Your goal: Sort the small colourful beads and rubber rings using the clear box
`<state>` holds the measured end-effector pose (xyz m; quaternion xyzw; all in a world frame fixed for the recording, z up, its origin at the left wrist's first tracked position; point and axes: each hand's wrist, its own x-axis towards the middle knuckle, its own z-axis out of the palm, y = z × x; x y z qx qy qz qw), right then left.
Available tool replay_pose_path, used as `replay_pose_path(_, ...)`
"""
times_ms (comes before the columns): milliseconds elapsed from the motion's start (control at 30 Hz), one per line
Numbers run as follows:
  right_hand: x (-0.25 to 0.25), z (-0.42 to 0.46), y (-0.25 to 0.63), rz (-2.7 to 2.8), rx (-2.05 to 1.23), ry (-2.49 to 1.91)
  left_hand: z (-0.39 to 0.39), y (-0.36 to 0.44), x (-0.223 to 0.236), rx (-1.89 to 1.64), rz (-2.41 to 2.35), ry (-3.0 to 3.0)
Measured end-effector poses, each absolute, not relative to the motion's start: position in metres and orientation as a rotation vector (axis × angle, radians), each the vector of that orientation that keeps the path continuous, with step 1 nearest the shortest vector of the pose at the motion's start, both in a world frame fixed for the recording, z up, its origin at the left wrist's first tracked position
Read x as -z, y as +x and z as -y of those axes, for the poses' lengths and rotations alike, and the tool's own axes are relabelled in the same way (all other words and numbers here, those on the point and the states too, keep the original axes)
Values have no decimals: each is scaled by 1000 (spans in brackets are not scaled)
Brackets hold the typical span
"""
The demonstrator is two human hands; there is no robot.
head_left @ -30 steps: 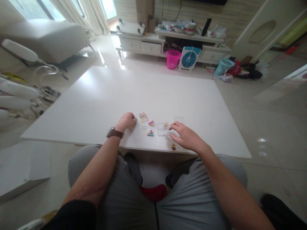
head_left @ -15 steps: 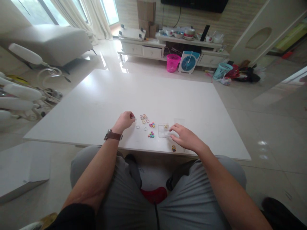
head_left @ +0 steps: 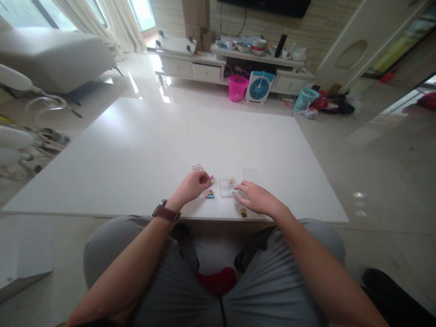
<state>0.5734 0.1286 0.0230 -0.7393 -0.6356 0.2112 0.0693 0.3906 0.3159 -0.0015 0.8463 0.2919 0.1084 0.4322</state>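
Observation:
My left hand (head_left: pixel 192 187) is closed in a pinch over the table, its fingertips beside the upper pile of small colourful beads (head_left: pixel 212 179). A thin ring seems to be in the pinch, mostly hidden by the fingers. Behind this hand lies a group of rings (head_left: pixel 197 167), partly covered. A second small pile of colourful beads (head_left: pixel 210 195) sits nearer the front edge. The clear divided box (head_left: pixel 225 187) has several gold-coloured rings (head_left: pixel 231 181) in its back right compartment. My right hand (head_left: pixel 257 197) rests at the box's right side, fingers apart, fingertips at its wall.
A clear flat lid (head_left: pixel 250 174) lies behind the right hand. A small yellow and dark cartoon figure (head_left: pixel 243 212) is near the front edge of the white table (head_left: pixel 163 136). Beyond stand a pink basket (head_left: pixel 237 88) and a blue-and-white fan (head_left: pixel 259 86).
My left hand has moved right and nearer, from beside the rings to the bead pile, still pinched. My right hand stays at the box. The whole view has shifted slightly.

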Motion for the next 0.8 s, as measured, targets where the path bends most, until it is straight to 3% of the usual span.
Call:
replay_pose_path(233,-17,-127,566,2019,-707,-2279,-303,394,1,-167,-668,2117)
replay_pose_path(800,-28,-137,544,1537,-757,-1785,-281,403,6,-111,-473,1757)
